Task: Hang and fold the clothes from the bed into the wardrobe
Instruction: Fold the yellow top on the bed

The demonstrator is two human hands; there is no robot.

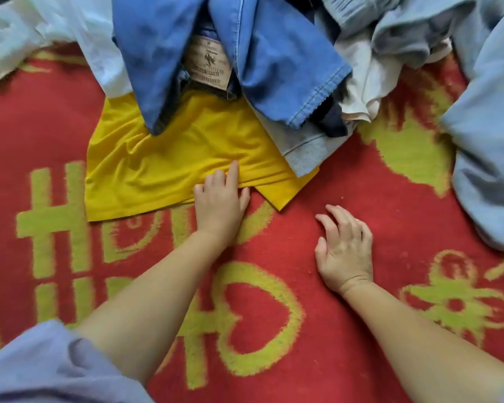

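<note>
Your left hand lies on the near edge of the yellow garment, fingers mostly straight and pressing the cloth down, index finger reaching farthest over a ridge of folds; it grips nothing. Your right hand rests apart on the red blanket, fingers loosely spread and slightly bent, holding nothing. The yellow garment lies flat on the blanket, long axis running left to right across the view, one pointed corner jutting toward you just right of the left hand. Its far edge is buried under the blue jeans, whose leather label faces up, text upside down to you. The pile continues with a white garment at far left and a pale blue garment at right. A lilac sleeve covers your left upper arm
</note>
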